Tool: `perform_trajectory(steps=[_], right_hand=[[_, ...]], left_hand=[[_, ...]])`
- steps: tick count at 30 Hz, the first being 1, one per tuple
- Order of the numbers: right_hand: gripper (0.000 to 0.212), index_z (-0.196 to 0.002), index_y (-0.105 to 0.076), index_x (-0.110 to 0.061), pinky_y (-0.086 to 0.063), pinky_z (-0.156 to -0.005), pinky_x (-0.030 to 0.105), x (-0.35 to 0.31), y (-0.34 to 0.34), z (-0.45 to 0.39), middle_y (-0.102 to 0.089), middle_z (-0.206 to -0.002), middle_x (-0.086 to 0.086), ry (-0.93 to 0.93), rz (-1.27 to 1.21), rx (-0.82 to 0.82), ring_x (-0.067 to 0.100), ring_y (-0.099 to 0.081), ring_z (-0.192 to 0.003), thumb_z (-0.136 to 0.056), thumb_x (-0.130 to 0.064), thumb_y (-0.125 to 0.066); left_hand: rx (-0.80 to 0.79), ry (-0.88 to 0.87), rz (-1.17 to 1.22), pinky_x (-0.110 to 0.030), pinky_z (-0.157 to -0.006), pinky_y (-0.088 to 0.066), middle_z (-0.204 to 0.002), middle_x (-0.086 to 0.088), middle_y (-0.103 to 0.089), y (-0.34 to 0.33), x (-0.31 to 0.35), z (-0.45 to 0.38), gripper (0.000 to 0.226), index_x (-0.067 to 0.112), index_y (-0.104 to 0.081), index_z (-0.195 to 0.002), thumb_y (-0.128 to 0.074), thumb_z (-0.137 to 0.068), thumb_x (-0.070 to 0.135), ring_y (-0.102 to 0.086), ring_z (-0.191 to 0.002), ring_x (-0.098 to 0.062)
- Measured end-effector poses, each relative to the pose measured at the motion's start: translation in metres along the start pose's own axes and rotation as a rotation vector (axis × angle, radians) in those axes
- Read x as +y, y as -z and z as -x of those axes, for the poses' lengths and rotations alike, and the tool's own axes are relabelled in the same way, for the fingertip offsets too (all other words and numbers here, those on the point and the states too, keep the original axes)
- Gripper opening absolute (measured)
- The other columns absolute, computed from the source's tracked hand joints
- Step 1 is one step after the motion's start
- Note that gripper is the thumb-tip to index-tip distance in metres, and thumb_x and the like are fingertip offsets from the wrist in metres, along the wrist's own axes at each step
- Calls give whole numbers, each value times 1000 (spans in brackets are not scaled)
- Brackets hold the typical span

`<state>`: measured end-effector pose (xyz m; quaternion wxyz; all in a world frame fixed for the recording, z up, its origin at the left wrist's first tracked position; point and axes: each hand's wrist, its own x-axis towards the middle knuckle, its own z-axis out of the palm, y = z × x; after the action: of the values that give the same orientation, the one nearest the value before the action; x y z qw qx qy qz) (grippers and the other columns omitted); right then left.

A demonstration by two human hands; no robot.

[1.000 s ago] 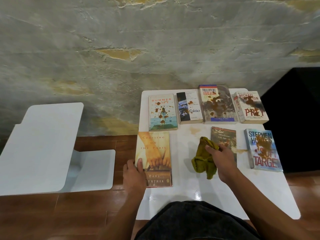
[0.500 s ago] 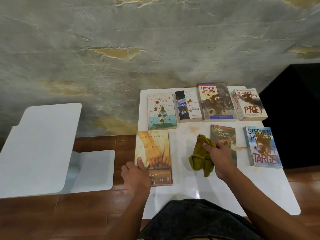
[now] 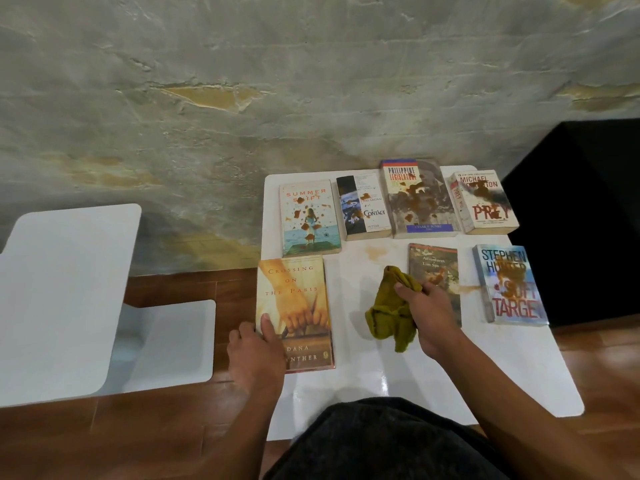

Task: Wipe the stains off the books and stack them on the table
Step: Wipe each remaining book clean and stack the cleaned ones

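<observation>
The white table (image 3: 450, 393) carries 7 books laid flat, face up.

Left hand (image 3: 258, 344): rests on the near left corner of the "Crossing on the Paris" book (image 3: 294, 313), thumb lying on the cover and the other fingers curled at the book's left edge, so it holds that corner. This cover shows no brown stains. The book sits at the table's left edge.

Right hand (image 3: 429, 317): grips a bunched olive-green cloth (image 3: 391, 306), which hangs from the fingers over the bare tabletop to the left of the hand. The hand lies over the near part of the "Adventures of Tom Sawyer" book (image 3: 433, 268); whether it touches the cover cannot be told.

Just right of the right hand lies the "Soft Target" book (image 3: 507, 285), with brown stains across its title. A brown smear (image 3: 469, 288) marks the table between these 2 books, and a fainter one (image 3: 374, 252) lies beyond the cloth.

Beyond both hands, a row of 4 books runs along the far edge, all stained brown: "Summer Swift" (image 3: 308, 216) beyond the left hand, then "Contact" (image 3: 363, 209), "Philippine Legislature" (image 3: 419, 199), and "Prey" (image 3: 485, 202) furthest right.

Left of the left hand, off the table, stands a white chair (image 3: 69, 289) on a wood floor (image 3: 173, 427).
</observation>
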<state>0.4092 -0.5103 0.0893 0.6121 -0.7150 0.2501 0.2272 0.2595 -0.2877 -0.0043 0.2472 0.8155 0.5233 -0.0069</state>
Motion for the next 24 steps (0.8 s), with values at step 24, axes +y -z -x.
perform_trajectory(steps=[24], right_hand=[[18, -118, -59, -18, -54, -91, 44, 18, -1, 19, -63, -112, 8, 6, 12, 87, 26, -61, -103, -100, -22, -59]], left_hand=[[-169, -62, 86, -48, -88, -51, -133, -16, -53, 9, 18, -21, 60, 8, -49, -130, -36, -101, 59, -57, -117, -33]])
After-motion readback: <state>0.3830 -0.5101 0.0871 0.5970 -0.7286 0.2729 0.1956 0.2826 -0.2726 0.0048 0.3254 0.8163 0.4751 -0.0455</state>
